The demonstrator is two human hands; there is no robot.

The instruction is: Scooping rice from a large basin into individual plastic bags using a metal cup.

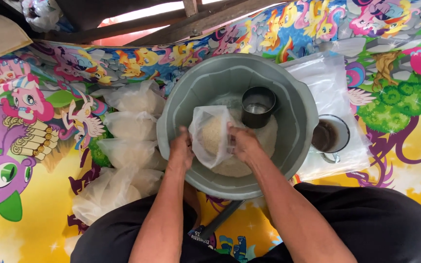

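Bag: clear plastic bag (212,138), partly filled with white rice, held upright over the near half of the basin, mouth toward the far side.
Left hand: left hand (181,152) is closed on the bag's left edge, fingers curled around the plastic.
Right hand: right hand (243,143) is closed on the bag's right edge, level with the left.
Key relation: bag lies directly between the two hands, its long axis running near to far; neither hand is closer than the other.
Basin: grey round basin (296,104) holding loose rice (269,136) at the bottom.
Scoop: dark metal cup (258,106) stands in the rice just far-right of the bag.
Left of basin: filled bags (131,127) lie in a row on the cartoon-printed mat (35,190).
Right of basin: flat empty bags (323,78) with a small lidded tin (330,135) on them.
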